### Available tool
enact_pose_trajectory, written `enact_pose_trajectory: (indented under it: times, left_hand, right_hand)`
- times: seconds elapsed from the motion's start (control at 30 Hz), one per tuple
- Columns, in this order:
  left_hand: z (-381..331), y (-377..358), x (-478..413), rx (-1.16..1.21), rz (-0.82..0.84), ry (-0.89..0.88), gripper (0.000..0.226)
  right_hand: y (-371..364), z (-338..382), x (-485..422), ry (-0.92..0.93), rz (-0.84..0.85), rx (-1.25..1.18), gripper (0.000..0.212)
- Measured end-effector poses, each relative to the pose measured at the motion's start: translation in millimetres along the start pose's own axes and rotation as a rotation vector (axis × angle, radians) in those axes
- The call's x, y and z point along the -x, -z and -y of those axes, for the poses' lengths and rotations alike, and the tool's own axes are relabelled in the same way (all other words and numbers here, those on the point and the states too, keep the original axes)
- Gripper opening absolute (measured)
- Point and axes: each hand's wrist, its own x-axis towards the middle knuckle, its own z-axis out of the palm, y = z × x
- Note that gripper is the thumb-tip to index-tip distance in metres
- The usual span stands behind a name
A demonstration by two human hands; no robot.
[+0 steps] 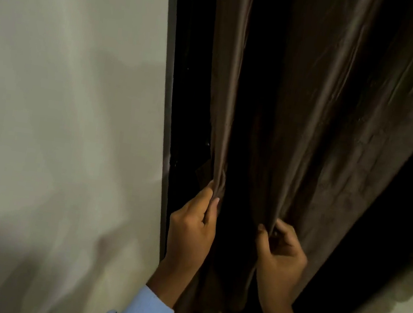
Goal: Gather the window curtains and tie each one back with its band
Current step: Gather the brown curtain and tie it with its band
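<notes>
Head view, dim light. Nearest the camera, light blue sleeves are seen at the bottom edge. Left hand: fingers and thumb are curled round a narrow bunched fold at the left edge of the curtain, low on the drop. Right hand: a second fold is pinched between thumb and fingertips just to the right, with a band of deep shadow between the two hands. Both hands are thus clamped on cloth; neither is free.

Beyond the hands, the brown curtain is hung full length before the window, its pleats running up out of frame. It is loosely folded, not yet bundled. A dark window frame is noted just left of it, then a pale wall. No tie band is made out with certainty; a small dark flap beside the left fingertips cannot be identified.

Handling, as judged: the cloth is taken to be soft and limp, with a slight sheen, so probably slippery, and fairly heavy given its deep folds. Pinched folds may slide out. An encircling grip round all the gathered pleats, at about the present height, is judged safer, with one hand held on the bundle while the band is passed round.
</notes>
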Motion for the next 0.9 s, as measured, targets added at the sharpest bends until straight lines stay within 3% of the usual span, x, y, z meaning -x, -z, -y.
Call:
enact_pose_trajectory:
  times: [0.1, 0.2, 0.37, 0.53, 0.6, 0.9]
  left_hand:
    - [-11, 0, 7, -0.019, 0.048, 0.024, 0.028]
    - [-23, -3, 15, -0.030, 0.055, -0.004, 0.026]
    - [-39, -11, 24, -0.105, 0.137, 0.010, 0.026]
    - [-30, 14, 9, -0.379, 0.050, 0.173, 0.022]
    - [-40, 22, 14, -0.440, 0.028, 0.176, 0.018]
    - [-138, -11, 60, -0.376, 0.040, 0.062, 0.028]
  right_hand:
    - [1, 7, -4, 0.000, 0.077, -0.013, 0.027]
    - [5, 12, 3, 0.122, 0.141, -0.008, 0.029]
    - [33, 6, -8, 0.275, 0.176, 0.073, 0.044]
    - [96, -8, -76, 0.058, -0.048, 0.054, 0.064]
    - [108, -7, -81, 0.074, -0.046, 0.093, 0.068]
    - [68, 30, 12, 0.312, 0.506, -0.050, 0.079]
